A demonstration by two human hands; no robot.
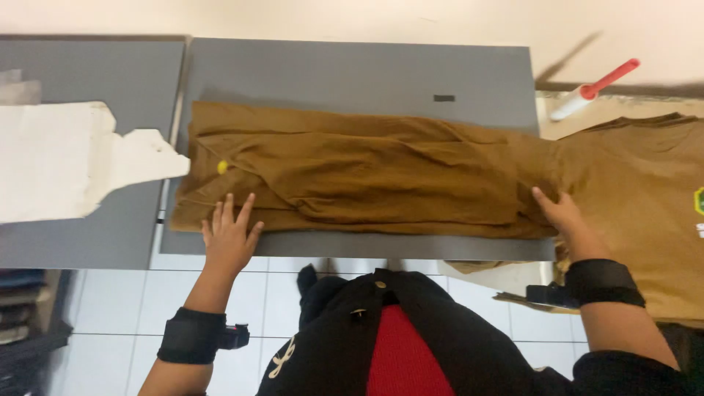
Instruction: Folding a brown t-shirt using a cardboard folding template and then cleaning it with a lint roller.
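A brown garment [352,176] lies folded lengthwise across a grey table [352,70]. My left hand [229,238] rests flat on the garment's near left edge, fingers spread, holding nothing. My right hand [561,214] presses flat on the near right end of the garment, where it meets another brown garment [645,198] spread to the right. A small yellow spot [222,167] shows on the cloth near the left end. Both wrists wear black bands.
A white torn sheet [59,161] lies on a second grey table [88,66] at the left. A lint roller with a red handle [594,89] lies at the back right. White floor tiles [279,293] show below the table edge.
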